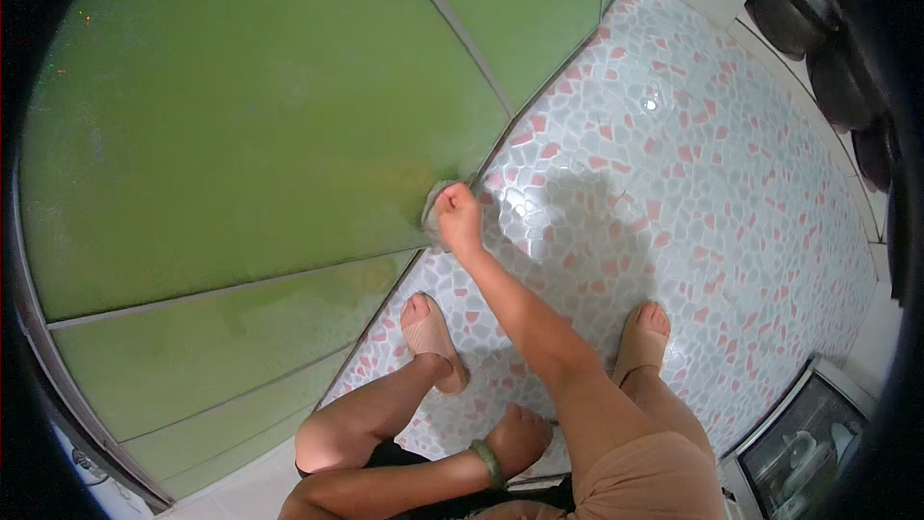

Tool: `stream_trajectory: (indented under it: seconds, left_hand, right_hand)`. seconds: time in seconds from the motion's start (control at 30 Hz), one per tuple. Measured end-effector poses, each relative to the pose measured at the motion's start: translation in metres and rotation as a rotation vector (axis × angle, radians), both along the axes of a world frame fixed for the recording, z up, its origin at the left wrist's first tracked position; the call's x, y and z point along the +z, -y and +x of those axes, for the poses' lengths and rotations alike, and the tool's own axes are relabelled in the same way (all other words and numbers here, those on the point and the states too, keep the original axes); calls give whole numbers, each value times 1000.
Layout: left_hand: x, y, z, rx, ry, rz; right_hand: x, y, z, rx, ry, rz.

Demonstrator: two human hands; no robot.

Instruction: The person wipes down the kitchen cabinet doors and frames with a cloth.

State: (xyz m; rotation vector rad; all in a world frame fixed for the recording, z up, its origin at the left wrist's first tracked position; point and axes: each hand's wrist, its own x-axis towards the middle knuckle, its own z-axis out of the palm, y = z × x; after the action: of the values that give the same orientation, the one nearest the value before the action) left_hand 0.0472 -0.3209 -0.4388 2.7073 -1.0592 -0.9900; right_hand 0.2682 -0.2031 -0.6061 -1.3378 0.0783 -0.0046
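Observation:
My right hand (458, 217) holds a greyish cloth (433, 213) against the lower edge of a green cabinet door (274, 123), close to the door's corner by the floor. The fingers are curled over the cloth, and part of it is hidden under them. Drawn back near my body, my left hand (518, 437) hangs bent at the wrist above the floor, a green bangle (487, 464) on that arm. Its fingers are partly hidden, and no object shows in it.
Pink, grey and white mosaic-patterned flooring (693, 180) lies around my sandalled feet (431, 343). Dark pots (790, 7) line the far right wall. A glass-fronted cabinet (808, 440) stands at the lower right. More green panels (238, 354) adjoin the large door.

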Motion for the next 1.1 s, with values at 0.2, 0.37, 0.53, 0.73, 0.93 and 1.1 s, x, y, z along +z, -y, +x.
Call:
stream_trajectory:
  seconds: [0.2, 0.37, 0.53, 0.73, 0.93, 1.1]
  left_hand:
    - [7, -7, -3, 2, -71, -2]
    - [8, -4, 6, 25, -97, 4]
    - [6, -6, -11, 51, -140, -12]
    - [7, -7, -3, 16, -57, -33]
    - [7, -3, -3, 6, -59, -9]
    - [0, -2, -9, 7, -150, 58]
  right_hand:
    - [79, -3, -6, 62, 73, 172]
    - [46, 0, 6, -57, -71, 110]
    - [60, -1, 6, 14, 49, 132]
    - [75, -2, -3, 31, 115, 52]
    - [55, 4, 7, -6, 51, 24]
    - [98, -5, -12, 71, 165, 61]
